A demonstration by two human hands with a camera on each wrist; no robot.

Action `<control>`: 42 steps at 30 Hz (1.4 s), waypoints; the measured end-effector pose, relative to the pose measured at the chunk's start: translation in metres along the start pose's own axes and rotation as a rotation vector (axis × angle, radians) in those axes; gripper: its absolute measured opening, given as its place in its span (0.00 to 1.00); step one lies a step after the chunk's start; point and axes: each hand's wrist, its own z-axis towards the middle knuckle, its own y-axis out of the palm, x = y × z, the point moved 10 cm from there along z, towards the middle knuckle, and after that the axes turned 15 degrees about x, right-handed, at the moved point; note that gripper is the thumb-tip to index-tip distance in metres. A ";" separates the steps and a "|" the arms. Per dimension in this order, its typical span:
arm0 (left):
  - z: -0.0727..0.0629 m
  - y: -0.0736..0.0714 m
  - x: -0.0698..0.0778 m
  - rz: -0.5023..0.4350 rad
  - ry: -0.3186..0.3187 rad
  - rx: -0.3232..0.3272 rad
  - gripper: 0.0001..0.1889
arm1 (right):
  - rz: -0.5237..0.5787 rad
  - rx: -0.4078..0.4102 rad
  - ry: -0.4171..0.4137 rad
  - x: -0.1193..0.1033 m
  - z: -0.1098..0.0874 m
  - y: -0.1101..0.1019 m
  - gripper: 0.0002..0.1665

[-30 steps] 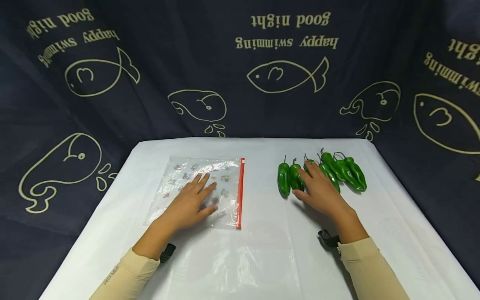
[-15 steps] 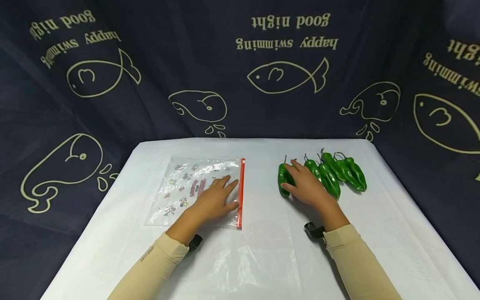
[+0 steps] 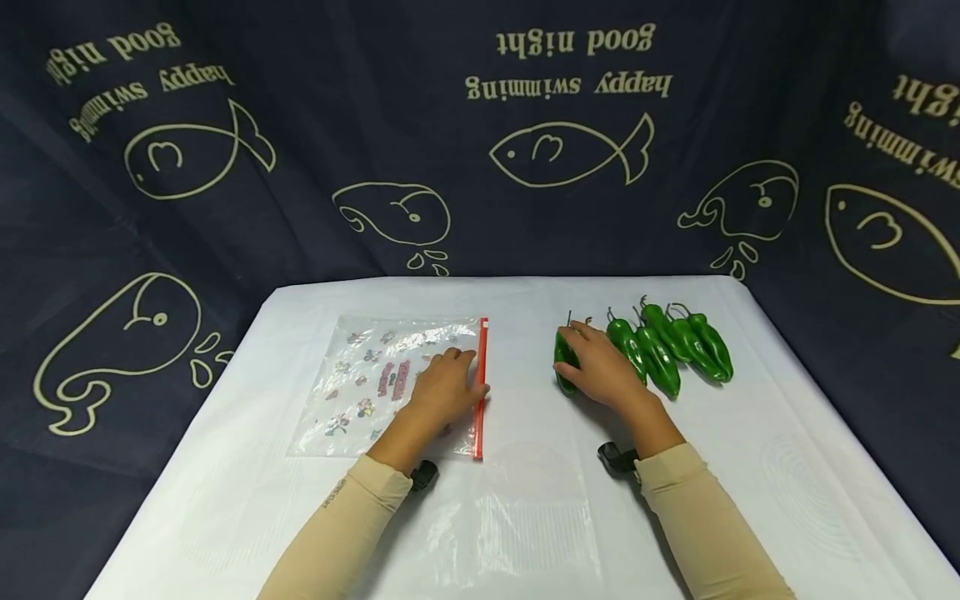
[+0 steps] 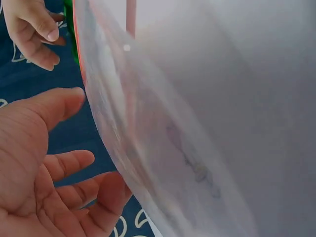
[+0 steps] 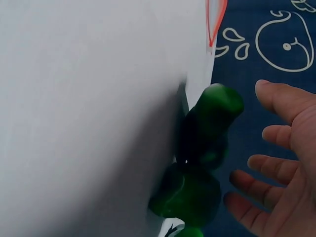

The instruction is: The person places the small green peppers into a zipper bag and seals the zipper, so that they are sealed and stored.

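Observation:
My left hand (image 3: 442, 390) is over the right part of a clear zip bag (image 3: 337, 392) with small printed pictures. Its thumb is near the red zip strip (image 3: 479, 429). In the left wrist view, the bent fingertips of that hand (image 4: 29, 148) come up to the bag's surface; whether they touch is unclear. Over the leftmost green pepper (image 3: 564, 352) hovers my right hand (image 3: 603, 371), partly hiding it and the neighbouring pepper. The right wrist view shows a gap between the spread right fingers (image 5: 271, 170) and the peppers (image 5: 190, 195).
Several more green peppers (image 3: 657, 362) lie side by side to the right of my right hand, stems pointing away. A white cloth covers the table (image 3: 525, 533). Behind it hangs a dark blue curtain (image 3: 300, 233) printed with fish and whales.
My left hand has slid right across the bag towards the zip strip, its fingers now more bent. My right hand has moved left over the peppers to the leftmost one.

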 end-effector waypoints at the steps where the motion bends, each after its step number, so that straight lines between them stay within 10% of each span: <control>1: 0.000 0.000 -0.001 -0.009 -0.003 0.002 0.33 | 0.004 0.006 -0.005 -0.002 0.000 -0.001 0.40; 22: -0.001 0.008 -0.003 -0.157 0.036 -0.013 0.29 | 0.170 0.036 -0.111 -0.045 0.009 0.011 0.36; 42: -0.004 0.012 -0.011 -0.262 0.065 -0.090 0.25 | 0.204 -0.273 -0.146 -0.094 0.020 0.080 0.40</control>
